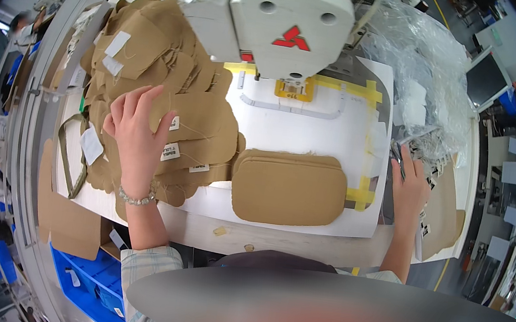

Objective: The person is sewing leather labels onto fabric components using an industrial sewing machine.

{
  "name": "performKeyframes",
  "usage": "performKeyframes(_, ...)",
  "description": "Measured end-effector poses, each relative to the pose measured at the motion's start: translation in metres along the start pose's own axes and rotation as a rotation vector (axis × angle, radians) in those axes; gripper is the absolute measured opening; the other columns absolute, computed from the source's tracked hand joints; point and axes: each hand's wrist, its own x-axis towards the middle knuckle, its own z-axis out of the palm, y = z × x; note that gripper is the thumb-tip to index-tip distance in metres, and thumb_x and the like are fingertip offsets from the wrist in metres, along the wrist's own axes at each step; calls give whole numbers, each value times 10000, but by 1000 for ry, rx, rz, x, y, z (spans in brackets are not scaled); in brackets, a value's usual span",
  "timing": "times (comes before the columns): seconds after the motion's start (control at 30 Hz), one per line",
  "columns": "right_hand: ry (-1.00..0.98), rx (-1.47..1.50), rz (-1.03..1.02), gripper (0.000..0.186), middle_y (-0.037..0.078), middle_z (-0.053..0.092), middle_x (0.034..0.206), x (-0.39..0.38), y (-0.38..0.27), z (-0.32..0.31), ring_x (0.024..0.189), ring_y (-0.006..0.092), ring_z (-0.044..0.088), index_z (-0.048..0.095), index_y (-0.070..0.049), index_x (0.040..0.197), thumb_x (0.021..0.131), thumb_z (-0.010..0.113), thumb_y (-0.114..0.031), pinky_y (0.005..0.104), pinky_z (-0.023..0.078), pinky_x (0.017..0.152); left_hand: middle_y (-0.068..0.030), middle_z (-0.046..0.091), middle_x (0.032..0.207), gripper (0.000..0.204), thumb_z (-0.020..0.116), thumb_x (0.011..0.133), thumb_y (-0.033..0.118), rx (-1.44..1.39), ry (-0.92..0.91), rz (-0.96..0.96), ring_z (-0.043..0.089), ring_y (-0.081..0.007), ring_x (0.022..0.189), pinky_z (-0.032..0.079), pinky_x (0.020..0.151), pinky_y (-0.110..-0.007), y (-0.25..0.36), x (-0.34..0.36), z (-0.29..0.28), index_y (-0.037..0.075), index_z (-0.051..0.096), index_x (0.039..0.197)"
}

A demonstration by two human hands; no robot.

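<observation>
My left hand point(138, 129), a beaded bracelet at its wrist, is over a heaped pile of tan fabric pieces point(202, 118). Its fingers are apart and hold nothing; whether they touch the cloth I cannot tell. Over on the right, my right hand point(410, 184) has thumb and forefinger either side of a small dark metal hand tool point(398, 158), perhaps thread snips. Between the hands, a neat stack of rounded tan fabric panels point(288, 191) lies on a white sheet point(263, 119) with yellow tape along its edges.
A white sewing machine head point(289, 22) overhangs the back of the table. Crumpled clear plastic point(415, 58) lies at back right, with tan pieces point(443, 215) near the right edge. An olive strap point(62, 151) loops at left. Below stand a cardboard box point(71, 218) and blue bin point(88, 285).
</observation>
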Motion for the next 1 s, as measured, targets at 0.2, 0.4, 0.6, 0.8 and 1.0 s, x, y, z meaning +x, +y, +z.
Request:
performKeyframes(0.2, -22, 7, 168, 359, 54, 617, 923, -55, 19, 16, 744, 268, 633, 653, -177, 1244, 889, 680, -225, 366, 505, 641, 49, 611, 1156, 449, 783, 763, 201, -60, -83, 115, 498, -213, 1137, 283, 963, -409, 31, 5, 16, 182, 621, 1181)
performKeyframes(0.4, 152, 100, 25, 343, 33, 585, 914, -37, 13, 10, 787, 234, 596, 676, -129, 1161, 828, 732, -189, 364, 474, 680, 39, 624, 1116, 431, 791, 738, 186, -164, -102, 231, 512, -210, 1131, 290, 953, -404, 63, 5, 25, 172, 639, 1142)
performKeyframes(0.6, -20, 308, -37, 274, 23, 570, 1031, 21, 4, 22, 1004, 227, 550, 674, -118, 1064, 805, 730, -184, 397, 367, 873, 29, 629, 1112, 456, 800, 723, 193, -342, -222, 380, 509, -217, 1151, 306, 956, -407, 106, -1, 36, 164, 646, 1151)
performKeyframes(0.8, -280, 378, 24, 152, 19, 590, 1002, 44, 13, 29, 1002, 186, 541, 625, -97, 902, 798, 720, -151, 352, 310, 886, 33, 626, 1108, 432, 791, 735, 183, -387, -270, 429, 504, -216, 1150, 314, 956, -411, 119, -1, 40, 160, 642, 1140)
performKeyframes(1.0, -209, 841, 247, 132, -6, 580, 736, 48, 6, 29, 667, 112, 535, 608, -71, 829, 839, 727, -127, 279, 381, 700, 9, 638, 1065, 386, 752, 741, 132, -424, -223, 475, 570, -195, 985, 381, 865, -357, 112, 7, 46, 130, 649, 1113)
